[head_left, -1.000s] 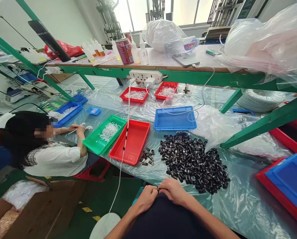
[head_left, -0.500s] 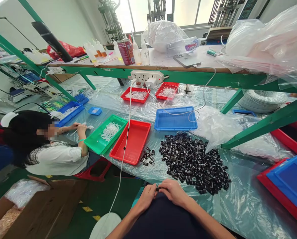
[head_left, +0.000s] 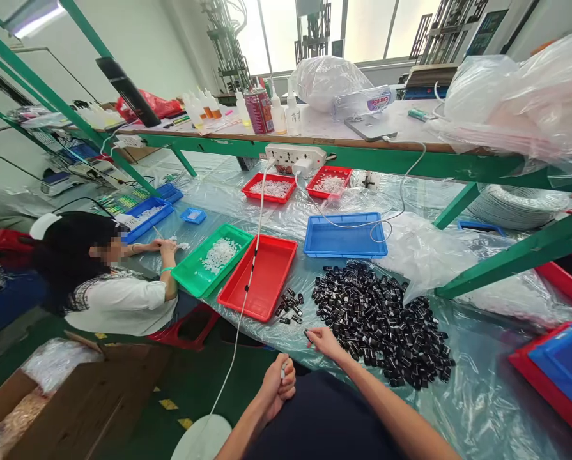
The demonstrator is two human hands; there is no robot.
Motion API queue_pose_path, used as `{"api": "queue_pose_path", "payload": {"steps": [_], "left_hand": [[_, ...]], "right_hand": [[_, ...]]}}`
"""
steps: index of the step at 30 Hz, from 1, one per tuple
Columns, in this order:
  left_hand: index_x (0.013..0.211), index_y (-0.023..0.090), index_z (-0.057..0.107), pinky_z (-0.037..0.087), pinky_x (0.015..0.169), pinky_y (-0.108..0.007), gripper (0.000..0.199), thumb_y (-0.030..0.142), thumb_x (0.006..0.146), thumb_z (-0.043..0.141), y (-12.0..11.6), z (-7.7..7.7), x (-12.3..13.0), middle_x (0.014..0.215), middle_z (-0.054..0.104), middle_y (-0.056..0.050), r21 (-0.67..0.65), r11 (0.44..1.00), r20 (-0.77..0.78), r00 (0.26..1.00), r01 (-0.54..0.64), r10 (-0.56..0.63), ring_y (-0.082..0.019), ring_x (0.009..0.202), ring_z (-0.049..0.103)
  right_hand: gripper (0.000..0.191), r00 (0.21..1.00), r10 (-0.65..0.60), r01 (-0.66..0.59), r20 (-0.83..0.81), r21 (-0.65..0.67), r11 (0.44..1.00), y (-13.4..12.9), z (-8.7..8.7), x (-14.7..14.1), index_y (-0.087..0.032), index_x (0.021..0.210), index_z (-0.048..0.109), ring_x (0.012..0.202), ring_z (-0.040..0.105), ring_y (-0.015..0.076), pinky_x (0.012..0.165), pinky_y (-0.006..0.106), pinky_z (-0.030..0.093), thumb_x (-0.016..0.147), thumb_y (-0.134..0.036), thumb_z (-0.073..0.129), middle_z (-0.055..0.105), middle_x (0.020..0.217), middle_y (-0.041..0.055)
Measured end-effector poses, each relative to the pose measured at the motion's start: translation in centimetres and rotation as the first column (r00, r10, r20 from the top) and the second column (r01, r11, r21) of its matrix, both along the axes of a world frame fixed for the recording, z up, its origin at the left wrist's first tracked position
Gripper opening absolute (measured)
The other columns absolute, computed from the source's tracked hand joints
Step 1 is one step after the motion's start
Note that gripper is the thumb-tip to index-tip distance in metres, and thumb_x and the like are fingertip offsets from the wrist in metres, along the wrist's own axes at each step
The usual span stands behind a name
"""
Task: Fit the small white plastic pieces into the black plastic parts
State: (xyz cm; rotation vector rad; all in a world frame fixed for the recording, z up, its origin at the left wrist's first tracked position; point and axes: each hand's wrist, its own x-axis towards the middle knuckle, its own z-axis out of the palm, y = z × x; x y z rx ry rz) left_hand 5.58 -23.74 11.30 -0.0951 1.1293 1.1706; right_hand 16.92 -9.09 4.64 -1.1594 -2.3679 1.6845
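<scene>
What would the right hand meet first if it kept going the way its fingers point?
Probably the small cluster of black parts beside the red tray; the right hand pinches one black piece and points up-left toward them. Depth is hard to judge.

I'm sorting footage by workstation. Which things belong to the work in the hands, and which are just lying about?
In hand: right hand holding a small black part; black parts pile; left hand.

Lying about: red tray; blue tray; soda can; phone.
</scene>
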Motion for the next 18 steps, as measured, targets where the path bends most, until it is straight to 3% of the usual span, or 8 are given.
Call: {"api": "queue_pose_path", "payload": {"steps": [2, 4, 9, 13, 18], "left_hand": [[0.054, 0.020, 0.036, 0.008, 0.034, -0.017, 0.039, 0.039, 0.086, 0.049, 0.0, 0.5, -0.1, 0.039, 0.026, 0.009, 0.044, 0.999, 0.100, 0.995, -0.028, 0.023, -0.003, 0.034, 0.006], [0.054, 0.019, 0.037, 0.009, 0.034, -0.016, 0.037, 0.035, 0.085, 0.049, 0.0, 0.9, -0.2, 0.040, 0.026, 0.009, 0.076, 0.996, 0.194, 0.980, -0.048, 0.032, -0.003, 0.034, 0.006], [0.058, 0.017, 0.042, 0.014, 0.035, -0.015, 0.026, 0.027, 0.080, 0.052, -0.4, 1.1, -0.8, 0.046, 0.032, 0.007, 0.058, 0.993, 0.317, 0.945, -0.103, 0.079, -0.003, 0.035, 0.016], [0.069, 0.016, 0.047, 0.016, 0.036, -0.013, 0.014, 0.021, 0.079, 0.054, -0.3, 0.9, -0.9, 0.054, 0.040, 0.005, 0.022, 0.989, 0.355, 0.926, -0.149, 0.131, -0.003, 0.039, 0.025], [0.071, 0.017, 0.045, 0.013, 0.035, -0.012, 0.022, 0.025, 0.084, 0.060, 0.5, 0.5, -0.7, 0.052, 0.034, 0.008, 0.016, 0.986, 0.360, 0.921, -0.168, 0.151, -0.002, 0.038, 0.023]], "right_hand": [[0.038, 1.000, 0.002, -0.002, -0.001, 0.090, 0.996, 1.4, 0.6, -1.4, -0.012, 0.117, 0.064, 0.066, 0.063, 0.0157, 0.061, 0.026, 0.048, 0.095, -0.033, 0.041, 0.074, 0.090, 0.0063], [0.041, 1.000, 0.006, -0.011, 0.025, 0.205, 0.979, 3.1, 1.4, -1.6, -0.016, 0.129, 0.057, 0.084, 0.064, 0.0188, 0.076, 0.030, 0.049, 0.091, -0.031, 0.051, 0.072, 0.102, 0.0071], [0.031, 0.979, 0.036, -0.130, 0.202, 0.476, 0.870, 7.1, 2.4, 2.1, -0.016, 0.111, 0.066, 0.112, 0.051, 0.0303, 0.092, 0.041, 0.038, 0.082, -0.011, 0.057, 0.063, 0.113, 0.0150], [0.030, 0.940, 0.080, -0.271, 0.332, 0.582, 0.766, 8.3, 1.9, 4.7, -0.019, 0.104, 0.068, 0.114, 0.047, 0.0323, 0.093, 0.041, 0.034, 0.076, -0.008, 0.063, 0.060, 0.115, 0.0151], [0.018, 0.921, 0.088, -0.337, 0.380, 0.661, 0.670, 8.3, 1.2, 5.4, -0.020, 0.099, 0.066, 0.108, 0.049, 0.0288, 0.088, 0.038, 0.034, 0.085, -0.012, 0.058, 0.061, 0.111, 0.0122]]}}
